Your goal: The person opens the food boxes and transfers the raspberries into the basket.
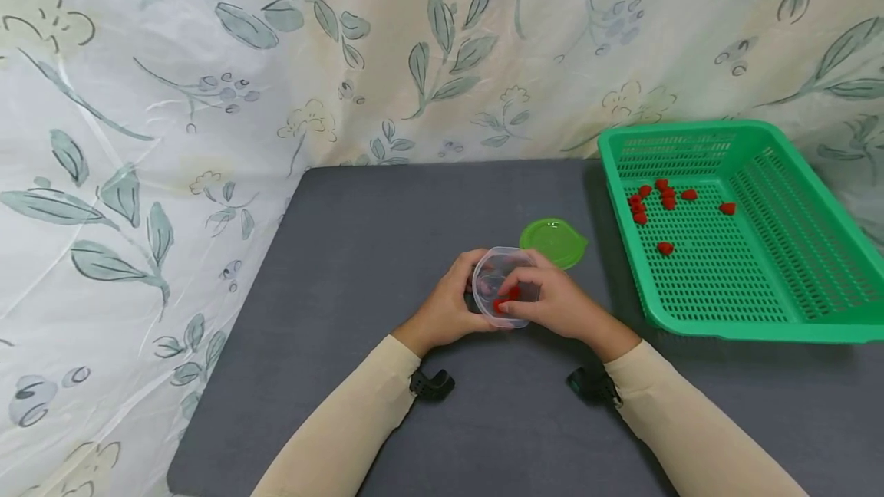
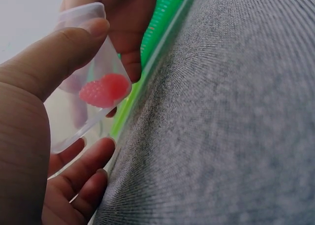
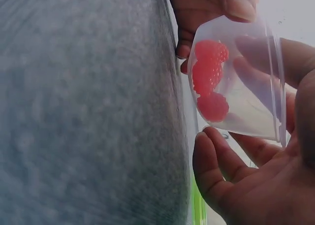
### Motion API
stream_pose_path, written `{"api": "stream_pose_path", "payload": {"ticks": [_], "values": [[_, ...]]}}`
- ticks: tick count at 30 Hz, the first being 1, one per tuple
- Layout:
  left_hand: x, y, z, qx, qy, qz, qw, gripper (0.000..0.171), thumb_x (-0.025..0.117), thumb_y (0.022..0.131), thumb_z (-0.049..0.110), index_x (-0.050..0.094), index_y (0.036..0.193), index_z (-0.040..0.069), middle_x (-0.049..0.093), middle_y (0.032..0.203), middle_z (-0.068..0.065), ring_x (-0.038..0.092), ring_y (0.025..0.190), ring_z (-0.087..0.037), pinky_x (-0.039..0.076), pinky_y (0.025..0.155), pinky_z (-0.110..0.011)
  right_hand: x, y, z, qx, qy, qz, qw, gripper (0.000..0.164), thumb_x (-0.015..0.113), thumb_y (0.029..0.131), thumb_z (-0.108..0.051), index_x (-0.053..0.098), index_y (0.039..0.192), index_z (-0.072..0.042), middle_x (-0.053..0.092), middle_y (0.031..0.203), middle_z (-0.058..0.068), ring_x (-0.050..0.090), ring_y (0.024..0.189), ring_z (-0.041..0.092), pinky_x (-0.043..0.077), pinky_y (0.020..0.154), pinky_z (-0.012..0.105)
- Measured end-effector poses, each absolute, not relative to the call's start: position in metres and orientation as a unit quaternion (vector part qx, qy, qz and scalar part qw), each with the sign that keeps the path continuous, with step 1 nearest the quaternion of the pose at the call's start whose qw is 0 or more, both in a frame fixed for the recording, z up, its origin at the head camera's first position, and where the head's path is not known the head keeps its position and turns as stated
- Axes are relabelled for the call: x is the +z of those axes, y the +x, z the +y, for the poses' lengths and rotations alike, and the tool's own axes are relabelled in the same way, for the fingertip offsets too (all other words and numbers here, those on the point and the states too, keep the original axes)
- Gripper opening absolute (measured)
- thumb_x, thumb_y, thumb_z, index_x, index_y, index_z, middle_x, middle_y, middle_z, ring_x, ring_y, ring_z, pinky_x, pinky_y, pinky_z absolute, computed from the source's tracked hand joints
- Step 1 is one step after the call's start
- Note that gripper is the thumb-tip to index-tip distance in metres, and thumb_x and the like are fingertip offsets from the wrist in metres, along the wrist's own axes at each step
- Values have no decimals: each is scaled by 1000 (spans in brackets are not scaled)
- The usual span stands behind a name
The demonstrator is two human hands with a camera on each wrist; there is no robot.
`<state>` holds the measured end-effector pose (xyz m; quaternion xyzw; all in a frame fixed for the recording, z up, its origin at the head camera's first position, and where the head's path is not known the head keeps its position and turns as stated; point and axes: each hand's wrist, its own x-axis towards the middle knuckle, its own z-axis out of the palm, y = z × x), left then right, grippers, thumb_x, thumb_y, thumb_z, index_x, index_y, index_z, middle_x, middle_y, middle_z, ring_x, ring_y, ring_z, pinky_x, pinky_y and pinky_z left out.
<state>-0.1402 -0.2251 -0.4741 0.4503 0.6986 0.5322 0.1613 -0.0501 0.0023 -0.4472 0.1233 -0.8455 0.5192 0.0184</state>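
Observation:
My left hand grips a small clear plastic cup by its side, thumb on the near wall in the left wrist view. Several red raspberries lie at the cup's bottom, visible through its wall. My right hand reaches over the rim with its thumb and index finger inside the cup. In the right wrist view those fingertips are apart from the raspberries and pinch nothing. The other right fingers curve loosely beside the cup's outer wall. A green lid lies on the table just behind the cup.
A large green plastic basket stands to the right, with several loose raspberries in its left part. The grey table extends around the hands, and a leaf-patterned cloth hangs along the back and left side.

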Motion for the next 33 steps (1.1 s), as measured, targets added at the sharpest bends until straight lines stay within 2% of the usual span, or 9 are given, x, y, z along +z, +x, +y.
{"api": "stream_pose_path", "payload": {"ticks": [4, 9, 18, 23, 33], "values": [[-474, -139, -226, 531, 451, 700, 160, 101, 100, 82, 14, 40, 162, 19, 48, 151, -13, 58, 121, -30, 53, 101, -43, -449, -51, 2, 516, 129, -847, 9, 14, 90, 93, -11, 83, 102, -18, 53, 148, 17, 50, 133, 38, 50, 100, 59], [-474, -139, -226, 509, 455, 713, 158, 101, 102, 80, 19, 42, 161, 20, 50, 146, -10, 56, 123, -25, 50, 105, -38, -452, -53, 2, 499, 133, -856, -6, 18, 93, 89, -10, 85, 102, -21, 56, 143, 14, 50, 133, 36, 47, 103, 59], [-473, -139, -225, 511, 448, 713, 171, 103, 102, 79, 18, 40, 162, 19, 48, 151, -9, 54, 130, -24, 48, 110, -40, -453, -54, -3, 477, 125, -870, 7, 16, 95, 87, -11, 86, 96, -21, 60, 136, 13, 52, 128, 35, 45, 105, 60], [-474, -140, -224, 510, 444, 714, 178, 104, 102, 80, 16, 39, 162, 19, 48, 154, -8, 54, 131, -23, 48, 109, -39, -453, -54, -2, 477, 109, -872, 11, 17, 94, 88, -12, 83, 95, -24, 57, 139, 13, 53, 126, 33, 46, 104, 57], [-477, -141, -223, 527, 448, 701, 175, 103, 102, 79, 15, 40, 161, 17, 51, 155, -10, 57, 131, -28, 48, 110, -45, -449, -50, 6, 511, 115, -851, 32, 15, 91, 92, -9, 82, 101, -17, 52, 149, 16, 49, 136, 39, 48, 102, 59]]}}
